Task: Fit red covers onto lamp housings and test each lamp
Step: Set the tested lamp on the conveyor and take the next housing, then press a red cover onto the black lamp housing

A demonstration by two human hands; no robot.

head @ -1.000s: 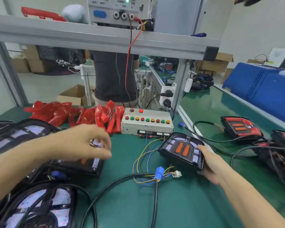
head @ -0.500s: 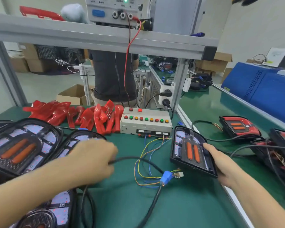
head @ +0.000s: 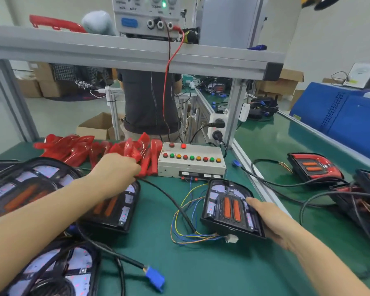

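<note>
A pile of red covers (head: 77, 149) lies along the far edge of the green table (head: 201, 274). My left hand (head: 115, 167) reaches into the pile's right end, fingers curled around a red cover (head: 144, 166). My right hand (head: 269, 218) holds the right edge of an uncovered black lamp housing (head: 226, 208) with two orange strips, lying flat in front of the grey test box (head: 191, 162). Coloured wires with a white plug (head: 232, 238) run beside that housing. A black cable ending in a blue connector (head: 155, 278) lies loose near me.
Several uncovered housings (head: 26, 189) lie at the left, one (head: 113, 208) under my left forearm. Covered lamps (head: 314, 167) with cables sit at the right. A power supply (head: 150, 16) stands on the shelf above. Another person (head: 150, 101) stands behind the bench.
My left hand let go of the black cable and reached forward to the red covers. The blue connector now lies on the table near me. The right-hand housing has stayed in place.
</note>
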